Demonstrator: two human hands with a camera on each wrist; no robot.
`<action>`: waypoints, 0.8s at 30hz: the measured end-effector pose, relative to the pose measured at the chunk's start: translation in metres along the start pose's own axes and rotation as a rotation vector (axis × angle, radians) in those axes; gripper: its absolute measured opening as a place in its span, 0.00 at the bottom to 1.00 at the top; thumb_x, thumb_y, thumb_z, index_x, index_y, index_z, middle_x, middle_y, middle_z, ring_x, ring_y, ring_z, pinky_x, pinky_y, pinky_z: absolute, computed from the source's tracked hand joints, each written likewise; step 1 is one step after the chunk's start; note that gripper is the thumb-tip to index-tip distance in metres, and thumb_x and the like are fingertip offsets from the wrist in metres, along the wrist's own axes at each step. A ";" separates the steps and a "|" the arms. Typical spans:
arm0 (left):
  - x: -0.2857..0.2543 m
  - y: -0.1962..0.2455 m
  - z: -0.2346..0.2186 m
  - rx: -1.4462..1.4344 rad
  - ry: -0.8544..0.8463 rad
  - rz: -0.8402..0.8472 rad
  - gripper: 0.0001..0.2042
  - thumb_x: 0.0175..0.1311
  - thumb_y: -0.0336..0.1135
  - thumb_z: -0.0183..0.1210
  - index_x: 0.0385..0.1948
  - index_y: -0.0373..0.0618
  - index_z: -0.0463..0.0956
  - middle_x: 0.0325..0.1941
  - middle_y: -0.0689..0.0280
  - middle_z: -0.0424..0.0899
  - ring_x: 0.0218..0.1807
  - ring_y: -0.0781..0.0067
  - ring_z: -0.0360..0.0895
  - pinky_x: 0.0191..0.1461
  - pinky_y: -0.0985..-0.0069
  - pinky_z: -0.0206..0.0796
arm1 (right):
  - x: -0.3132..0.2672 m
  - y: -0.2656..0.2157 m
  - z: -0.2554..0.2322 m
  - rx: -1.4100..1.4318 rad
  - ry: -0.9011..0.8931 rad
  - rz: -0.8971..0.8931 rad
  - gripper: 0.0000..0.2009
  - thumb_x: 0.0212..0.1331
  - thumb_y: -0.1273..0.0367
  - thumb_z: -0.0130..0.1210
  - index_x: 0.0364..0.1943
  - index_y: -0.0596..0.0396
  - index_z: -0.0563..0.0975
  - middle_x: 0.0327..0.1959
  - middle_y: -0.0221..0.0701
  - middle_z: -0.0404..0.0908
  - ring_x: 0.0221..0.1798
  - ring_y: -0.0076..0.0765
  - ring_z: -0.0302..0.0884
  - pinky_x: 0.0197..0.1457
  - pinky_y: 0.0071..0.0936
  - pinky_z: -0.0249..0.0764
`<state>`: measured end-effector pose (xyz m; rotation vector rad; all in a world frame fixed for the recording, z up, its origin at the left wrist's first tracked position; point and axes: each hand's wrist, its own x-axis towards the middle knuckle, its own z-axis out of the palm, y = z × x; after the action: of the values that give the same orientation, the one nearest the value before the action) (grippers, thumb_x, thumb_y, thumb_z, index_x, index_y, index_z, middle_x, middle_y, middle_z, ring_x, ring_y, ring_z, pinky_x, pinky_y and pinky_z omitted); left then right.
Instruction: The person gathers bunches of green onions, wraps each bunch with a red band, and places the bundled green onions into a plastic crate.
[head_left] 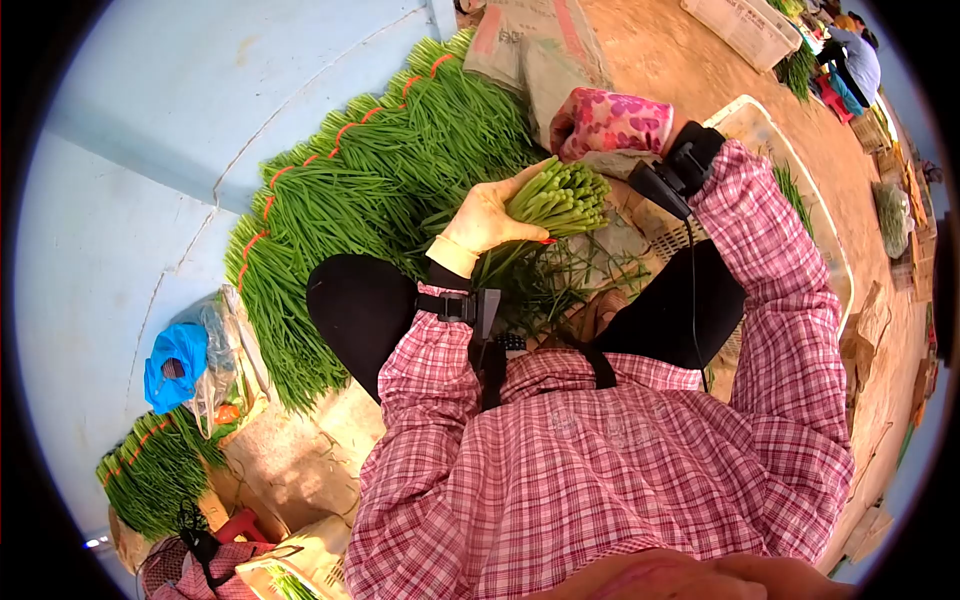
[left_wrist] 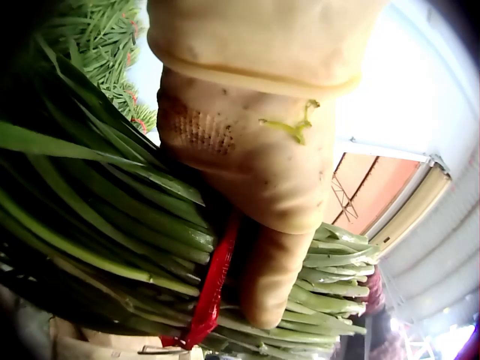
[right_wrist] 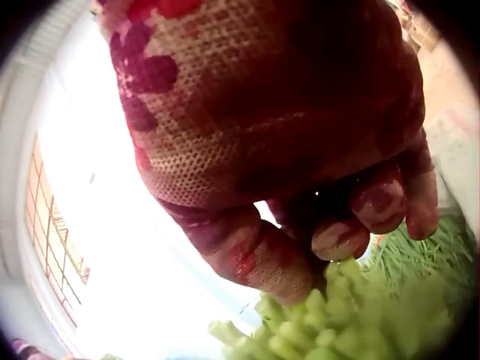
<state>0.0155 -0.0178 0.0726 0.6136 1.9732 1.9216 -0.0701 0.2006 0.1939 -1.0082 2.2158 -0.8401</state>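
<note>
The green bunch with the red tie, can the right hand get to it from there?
Probably yes: the right hand is close beside the stem ends, and nothing seems to block the way. The left hand grips the bunch near the red tie, leaving those ends uncovered.

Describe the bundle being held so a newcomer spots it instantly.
Along the pale blue wall lies a long bank of greens. Beside it, the cream-gloved left grip holds the bundle. Unlike the bunches piled there, it is in hand, its pale stalk ends showing.
</note>
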 end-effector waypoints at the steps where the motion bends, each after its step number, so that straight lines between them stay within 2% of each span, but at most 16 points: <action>1: 0.000 0.006 0.002 0.001 -0.010 -0.004 0.45 0.41 0.21 0.76 0.67 0.33 0.63 0.58 0.68 0.80 0.53 0.85 0.74 0.62 0.81 0.67 | 0.005 0.010 -0.003 0.003 -0.051 -0.004 0.09 0.54 0.69 0.59 0.33 0.63 0.82 0.29 0.30 0.82 0.33 0.24 0.77 0.37 0.25 0.72; 2: -0.001 0.011 0.002 0.067 -0.019 -0.036 0.45 0.40 0.21 0.77 0.68 0.35 0.64 0.58 0.69 0.80 0.53 0.86 0.74 0.62 0.82 0.67 | 0.012 0.039 0.001 0.194 -0.104 -0.142 0.10 0.54 0.68 0.57 0.32 0.62 0.82 0.27 0.27 0.81 0.32 0.21 0.74 0.35 0.24 0.69; 5: 0.000 0.001 0.000 -0.060 0.010 -0.023 0.45 0.40 0.21 0.77 0.68 0.34 0.64 0.58 0.68 0.80 0.53 0.86 0.74 0.62 0.82 0.67 | 0.010 0.032 0.005 0.278 -0.046 -0.094 0.11 0.55 0.67 0.57 0.33 0.63 0.82 0.27 0.26 0.81 0.32 0.21 0.74 0.34 0.25 0.69; 6: -0.001 -0.001 0.000 -0.062 0.018 -0.022 0.45 0.40 0.20 0.76 0.67 0.33 0.64 0.58 0.68 0.81 0.53 0.85 0.74 0.62 0.81 0.67 | 0.013 0.036 0.001 0.099 -0.040 -0.067 0.11 0.55 0.67 0.57 0.34 0.63 0.81 0.28 0.26 0.80 0.33 0.21 0.75 0.36 0.24 0.70; 9: 0.000 -0.010 -0.004 -0.120 0.045 -0.011 0.44 0.41 0.18 0.75 0.67 0.34 0.64 0.59 0.67 0.80 0.54 0.82 0.75 0.63 0.79 0.67 | -0.007 -0.001 -0.004 0.113 0.132 0.080 0.11 0.56 0.66 0.57 0.34 0.62 0.80 0.29 0.27 0.80 0.34 0.21 0.75 0.39 0.23 0.72; 10: 0.001 -0.018 -0.007 -0.174 0.050 -0.002 0.45 0.40 0.17 0.75 0.68 0.34 0.63 0.60 0.67 0.79 0.55 0.82 0.75 0.64 0.79 0.66 | -0.007 0.007 -0.014 -0.002 0.164 -0.041 0.12 0.56 0.68 0.59 0.38 0.63 0.82 0.30 0.28 0.82 0.33 0.23 0.77 0.40 0.24 0.75; 13: 0.002 -0.027 -0.013 -0.264 0.084 0.003 0.48 0.40 0.16 0.75 0.69 0.32 0.59 0.63 0.65 0.76 0.57 0.80 0.75 0.65 0.78 0.67 | -0.037 -0.020 -0.028 0.077 0.301 -0.009 0.13 0.56 0.67 0.59 0.40 0.63 0.82 0.32 0.29 0.82 0.36 0.24 0.79 0.44 0.24 0.76; 15: 0.002 -0.026 -0.015 -0.291 0.093 0.018 0.48 0.40 0.16 0.75 0.69 0.32 0.59 0.63 0.65 0.76 0.57 0.79 0.75 0.65 0.78 0.67 | -0.058 -0.037 -0.040 0.068 0.307 -0.019 0.12 0.57 0.67 0.58 0.41 0.62 0.81 0.34 0.29 0.82 0.39 0.24 0.81 0.47 0.23 0.76; 17: 0.002 -0.033 -0.016 -0.322 0.096 0.022 0.47 0.41 0.15 0.74 0.69 0.32 0.59 0.63 0.64 0.76 0.57 0.77 0.75 0.65 0.75 0.68 | -0.083 -0.068 -0.043 0.071 0.439 0.106 0.13 0.57 0.62 0.57 0.34 0.61 0.78 0.34 0.29 0.80 0.40 0.24 0.79 0.43 0.21 0.72; 19: 0.001 -0.034 -0.017 -0.368 0.104 0.021 0.45 0.42 0.14 0.73 0.68 0.32 0.61 0.63 0.63 0.76 0.58 0.75 0.76 0.65 0.73 0.68 | -0.106 -0.049 -0.048 0.388 0.635 -0.187 0.10 0.57 0.64 0.56 0.33 0.57 0.78 0.29 0.28 0.76 0.37 0.27 0.77 0.41 0.21 0.69; 21: 0.002 -0.041 -0.020 -0.363 0.153 0.053 0.36 0.43 0.13 0.71 0.61 0.33 0.69 0.57 0.63 0.81 0.55 0.73 0.78 0.63 0.71 0.70 | -0.123 -0.046 -0.065 0.330 0.317 -0.620 0.07 0.58 0.66 0.56 0.31 0.54 0.78 0.25 0.27 0.72 0.36 0.31 0.75 0.41 0.22 0.70; 22: 0.003 -0.043 -0.021 -0.360 0.180 0.072 0.32 0.44 0.13 0.71 0.58 0.33 0.74 0.54 0.63 0.83 0.53 0.72 0.80 0.62 0.70 0.72 | -0.119 -0.043 -0.064 0.300 0.144 -0.702 0.10 0.60 0.63 0.56 0.31 0.55 0.79 0.25 0.28 0.73 0.35 0.32 0.76 0.39 0.25 0.72; 24: 0.003 -0.046 -0.020 -0.378 0.185 0.074 0.32 0.44 0.12 0.70 0.57 0.33 0.74 0.54 0.62 0.83 0.54 0.72 0.80 0.62 0.70 0.72 | -0.110 -0.042 -0.061 0.254 -0.233 -0.834 0.15 0.62 0.58 0.58 0.31 0.58 0.79 0.26 0.32 0.76 0.33 0.35 0.80 0.36 0.30 0.77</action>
<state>-0.0016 -0.0339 0.0276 0.4227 1.6342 2.3897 -0.0320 0.2854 0.2886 -1.8169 1.4113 -1.2263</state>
